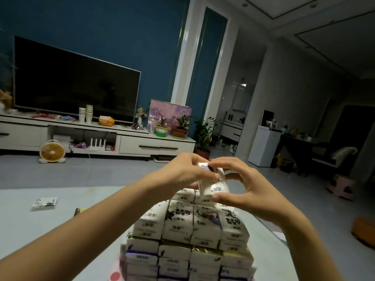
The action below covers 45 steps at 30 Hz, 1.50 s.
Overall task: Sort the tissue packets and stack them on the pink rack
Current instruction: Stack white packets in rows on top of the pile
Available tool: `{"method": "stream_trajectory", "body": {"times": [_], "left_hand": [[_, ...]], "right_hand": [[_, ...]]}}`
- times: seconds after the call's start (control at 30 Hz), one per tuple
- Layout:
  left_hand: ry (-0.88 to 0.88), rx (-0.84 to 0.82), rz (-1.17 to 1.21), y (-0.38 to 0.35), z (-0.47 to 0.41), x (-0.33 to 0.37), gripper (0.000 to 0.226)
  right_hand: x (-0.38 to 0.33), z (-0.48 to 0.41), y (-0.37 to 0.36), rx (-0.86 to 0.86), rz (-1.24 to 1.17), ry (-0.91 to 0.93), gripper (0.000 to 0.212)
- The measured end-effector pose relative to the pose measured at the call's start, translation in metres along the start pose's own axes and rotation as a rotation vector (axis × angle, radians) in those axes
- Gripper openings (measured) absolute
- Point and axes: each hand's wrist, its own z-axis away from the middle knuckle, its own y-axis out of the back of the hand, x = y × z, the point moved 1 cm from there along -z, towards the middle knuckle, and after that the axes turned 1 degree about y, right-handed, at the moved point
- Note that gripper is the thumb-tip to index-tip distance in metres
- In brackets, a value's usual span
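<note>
Stacked tissue packets [190, 240] fill the bottom centre nearest the lens, row upon row. A sliver of the pink rack [113, 275] shows beneath them at 7 o'clock of the pile. At 12 o'clock of the pile, just above its narrow top tier, one packet [213, 185] hangs tilted between both hands. The left hand [182, 173] curls over its upper end, and the right hand [249, 191] pinches it between thumb below and fingers above, so both are clamped on it. The risk, as I judge it, lies in the landing. The tower is tall and tapers, so a packet set off-centre or pressed down hard could slide off or shove the top rows sideways. Either forearm, close along the flanks, could also clip a layer when it pulls away. One loose packet [44, 203] lies well apart at 9 o'clock on the table [40, 230]. A television [75, 80] stands far off at 10 o'clock.
</note>
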Motion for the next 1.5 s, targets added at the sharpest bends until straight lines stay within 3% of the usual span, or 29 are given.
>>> {"method": "stream_trajectory", "body": {"times": [0.13,0.23,0.33,0.5,1.07,1.13,1.2,1.27,1.37,1.43,1.5], "left_hand": [[-0.019,0.003,-0.111,0.01,-0.004,0.0,0.034],[-0.173,0.277,-0.346,0.039,-0.001,-0.001,0.039],[-0.069,0.354,-0.45,0.062,0.002,-0.02,0.045],[0.225,0.157,-0.289,0.057,0.0,-0.055,0.06],[0.203,0.107,-0.173,0.052,-0.005,-0.071,0.065],[0.217,0.109,-0.081,0.054,-0.005,-0.072,0.078],[0.212,0.203,0.067,0.061,-0.003,-0.074,0.076],[0.175,0.319,0.127,0.075,0.003,-0.08,0.068],[0.206,0.371,0.094,0.104,0.032,-0.103,0.061],[0.27,0.389,0.049,0.128,0.065,-0.13,0.049],[0.359,0.416,-0.004,0.158,0.109,-0.157,0.033]], "right_hand": [[0.024,-0.003,0.012,0.033,0.025,-0.07,0.053],[0.057,0.002,0.027,0.08,-0.035,-0.271,0.05],[0.083,0.008,0.031,-0.013,-0.07,-0.396,0.051],[0.09,0.008,0.021,-0.119,-0.052,-0.421,0.052],[0.074,0.0,0.003,-0.185,0.045,-0.391,0.037],[0.069,0.002,0.003,-0.201,0.071,-0.407,0.045],[0.059,0.005,0.001,-0.135,0.127,-0.417,0.064],[0.037,0.009,-0.004,0.066,0.187,-0.339,0.068],[-0.015,0.018,-0.031,0.357,0.093,-0.084,0.047],[-0.051,0.024,-0.064,0.333,-0.025,0.075,0.031],[-0.081,0.025,-0.109,0.159,-0.146,0.175,0.024]]}}
